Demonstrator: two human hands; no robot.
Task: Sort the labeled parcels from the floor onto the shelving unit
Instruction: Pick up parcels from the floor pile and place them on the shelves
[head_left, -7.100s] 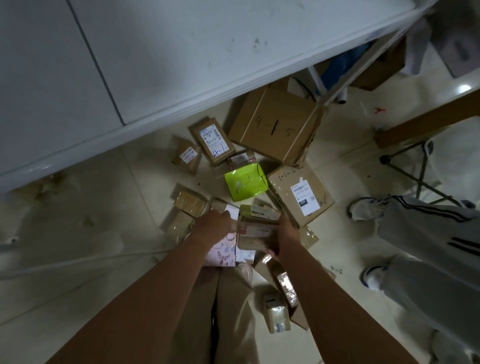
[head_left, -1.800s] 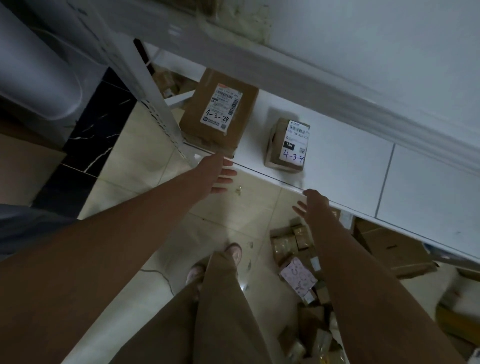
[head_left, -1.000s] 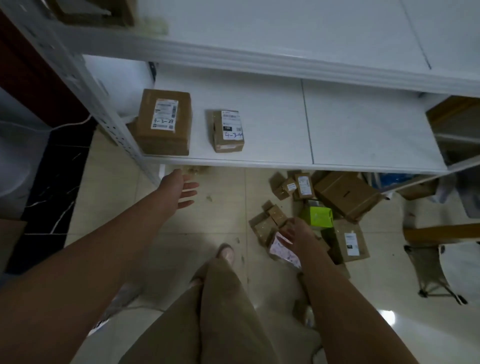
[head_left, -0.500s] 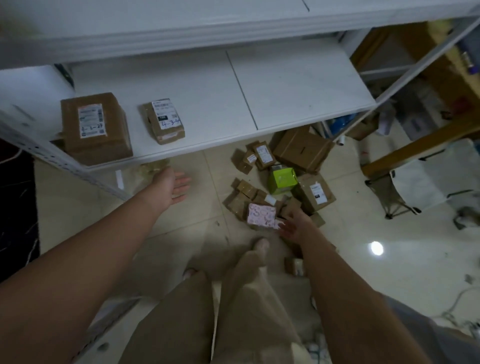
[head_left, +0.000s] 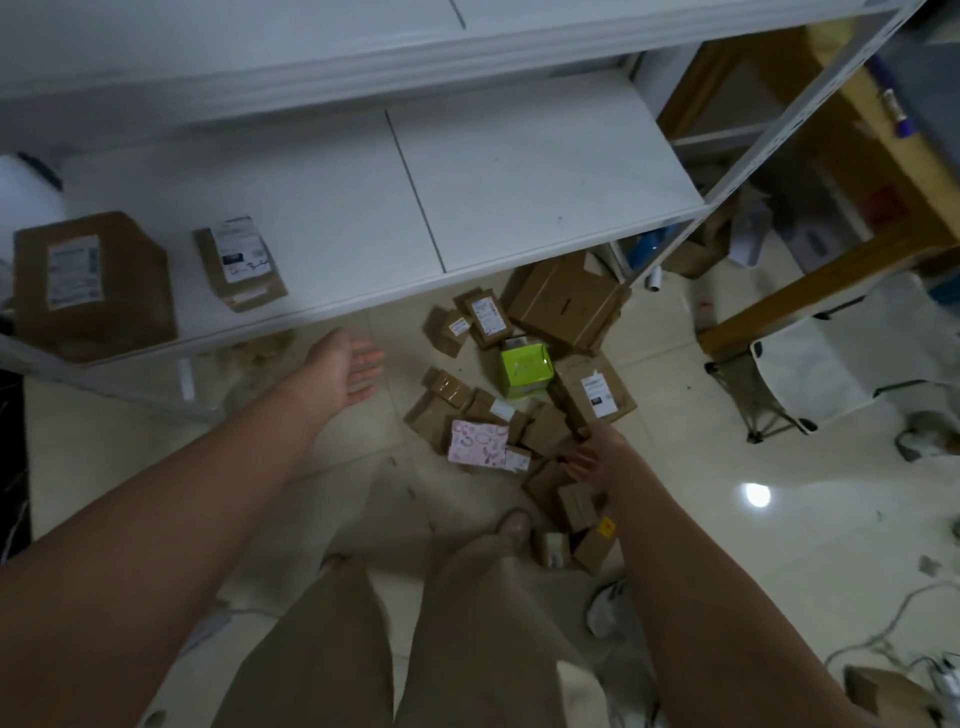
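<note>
Tiled floor (head_left: 727, 467): parcel pile (head_left: 540, 431) lies below white shelf (head_left: 519, 182); large box (head_left: 93, 286) and small box (head_left: 239, 262) already shelved at left. Right hand (head_left: 597, 457) has dropped from shelf edge to pile, fingers spread, empty, near pink patterned parcel (head_left: 478, 448). Left hand (head_left: 345, 371) slack, empty. Next pick pending.

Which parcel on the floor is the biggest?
The plain brown carton lying partly under the shelf edge, just beyond the green box; every other floor parcel is clearly smaller.
</note>
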